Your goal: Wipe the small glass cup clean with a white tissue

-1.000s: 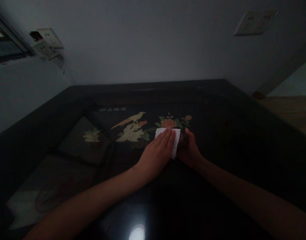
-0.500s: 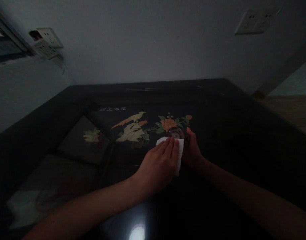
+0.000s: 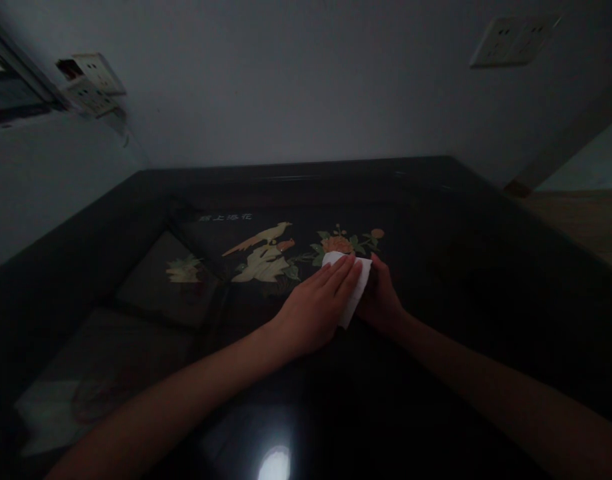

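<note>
My left hand (image 3: pixel 319 307) is closed on a folded white tissue (image 3: pixel 357 288), its fingers laid together over the sheet. Just to the right, my right hand (image 3: pixel 383 300) curls around a dark round object, which the tissue now covers almost entirely, so its kind does not show. The tissue lies against that object, between my two hands. Both hands are above the dark glossy tabletop (image 3: pixel 436 373), in front of an inlaid orange flower (image 3: pixel 337 245).
The tabletop bears an inlaid bird (image 3: pixel 271 233) and pale characters (image 3: pixel 226 217). Its far edge meets a white wall (image 3: pixel 296 87) with a double socket (image 3: pixel 515 41) at right and more sockets (image 3: pixel 99 72) at left. Wooden floor (image 3: pixel 591 217) shows at far right.
My left hand has moved the tissue slightly up and away from me, over the dark round object. That object's round top showed before and is now covered. My right hand stays nearly in place.
</note>
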A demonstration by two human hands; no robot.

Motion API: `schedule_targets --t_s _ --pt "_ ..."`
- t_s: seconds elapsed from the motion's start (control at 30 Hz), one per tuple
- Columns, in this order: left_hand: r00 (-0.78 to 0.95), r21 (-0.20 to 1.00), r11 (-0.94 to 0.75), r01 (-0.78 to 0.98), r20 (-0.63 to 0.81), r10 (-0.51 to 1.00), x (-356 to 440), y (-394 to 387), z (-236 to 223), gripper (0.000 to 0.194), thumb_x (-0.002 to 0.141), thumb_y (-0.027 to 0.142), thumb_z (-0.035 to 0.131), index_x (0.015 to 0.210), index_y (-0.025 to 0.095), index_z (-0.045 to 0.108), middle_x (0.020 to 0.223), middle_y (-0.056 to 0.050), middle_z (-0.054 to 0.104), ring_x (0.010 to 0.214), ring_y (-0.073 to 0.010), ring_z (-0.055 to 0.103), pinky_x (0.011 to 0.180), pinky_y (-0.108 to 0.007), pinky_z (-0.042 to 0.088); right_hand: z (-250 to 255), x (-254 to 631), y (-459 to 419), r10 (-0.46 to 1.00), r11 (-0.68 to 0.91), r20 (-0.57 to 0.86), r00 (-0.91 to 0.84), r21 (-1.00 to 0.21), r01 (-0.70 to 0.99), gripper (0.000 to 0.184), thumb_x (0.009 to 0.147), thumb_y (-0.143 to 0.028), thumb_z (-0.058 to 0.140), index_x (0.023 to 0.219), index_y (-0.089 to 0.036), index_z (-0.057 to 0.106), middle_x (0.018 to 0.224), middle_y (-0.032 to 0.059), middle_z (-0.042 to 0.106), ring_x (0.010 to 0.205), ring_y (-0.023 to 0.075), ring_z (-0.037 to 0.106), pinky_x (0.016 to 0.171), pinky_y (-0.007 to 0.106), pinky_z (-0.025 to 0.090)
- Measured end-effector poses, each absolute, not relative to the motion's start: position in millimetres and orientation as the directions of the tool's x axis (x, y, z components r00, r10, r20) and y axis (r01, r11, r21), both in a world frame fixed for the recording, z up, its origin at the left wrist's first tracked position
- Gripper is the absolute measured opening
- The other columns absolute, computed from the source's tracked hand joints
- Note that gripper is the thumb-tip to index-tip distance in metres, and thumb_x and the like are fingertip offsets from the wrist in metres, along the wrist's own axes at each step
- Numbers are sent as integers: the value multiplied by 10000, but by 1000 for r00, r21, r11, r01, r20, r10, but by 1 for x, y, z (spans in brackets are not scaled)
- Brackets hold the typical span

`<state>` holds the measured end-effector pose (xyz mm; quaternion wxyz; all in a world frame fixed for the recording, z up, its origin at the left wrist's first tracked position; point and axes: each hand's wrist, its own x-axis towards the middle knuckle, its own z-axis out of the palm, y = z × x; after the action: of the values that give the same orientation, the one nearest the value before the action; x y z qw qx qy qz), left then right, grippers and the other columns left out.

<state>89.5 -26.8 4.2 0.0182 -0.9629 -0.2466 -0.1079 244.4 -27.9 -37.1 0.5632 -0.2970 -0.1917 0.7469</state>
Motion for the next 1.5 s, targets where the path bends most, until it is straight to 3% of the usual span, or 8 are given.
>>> schedule_targets --t_s 0.17,0.5,0.67,1.0,1.13,1.5 --pt "834 21 -849 528 178 522 88 -22 4 689 785 64 424 1425 7 178 1526 -210 200 1422 -246 140 1158 -383 240 -39 244 -26 951 -291 -264 -160 -596 -748 381 773 -552 526 833 -225 710 847 33 746 1039 263 634 924 400 468" --pt "826 -108 -820 562 111 552 88 -46 24 534 873 90 375 1385 -42 304 1429 -245 390 1344 -276 361 1112 -383 336 -37 245 -27 949 -303 -263 -174 -612 -731 413 750 -581 529 773 -204 699 749 45 731 974 267 654 906 402 472" --pt "839 -109 -831 545 73 540 88 -60 31 494 889 102 361 1365 -29 347 1396 -241 437 1306 -265 422 1075 -370 394 -35 246 -29 937 -341 -282 -206 -610 -716 398 755 -581 532 773 -213 682 749 29 720 909 230 663 922 360 467" --pt "850 -39 -864 501 207 484 92 -42 17 572 885 110 390 1421 -12 235 1512 -205 236 1412 -259 161 1159 -386 255 -38 241 -31 957 -277 -251 -143 -656 -702 359 730 -542 580 819 -219 708 835 39 741 1054 261 630 963 375 449" --pt "830 -15 -848 530 211 516 92 -34 11 583 872 87 383 1424 -2 219 1513 -216 221 1415 -255 135 1154 -405 260 -36 239 -30 958 -268 -254 -133 -632 -727 328 728 -511 591 824 -224 717 860 30 749 1070 261 624 949 380 460" --pt "774 -133 -766 629 197 602 90 -45 17 481 877 62 361 1344 -52 372 1392 -257 429 1301 -274 424 1079 -391 392 -35 241 -29 958 -281 -230 -172 -626 -727 402 765 -568 514 820 -215 699 830 44 742 1020 267 640 907 403 478"
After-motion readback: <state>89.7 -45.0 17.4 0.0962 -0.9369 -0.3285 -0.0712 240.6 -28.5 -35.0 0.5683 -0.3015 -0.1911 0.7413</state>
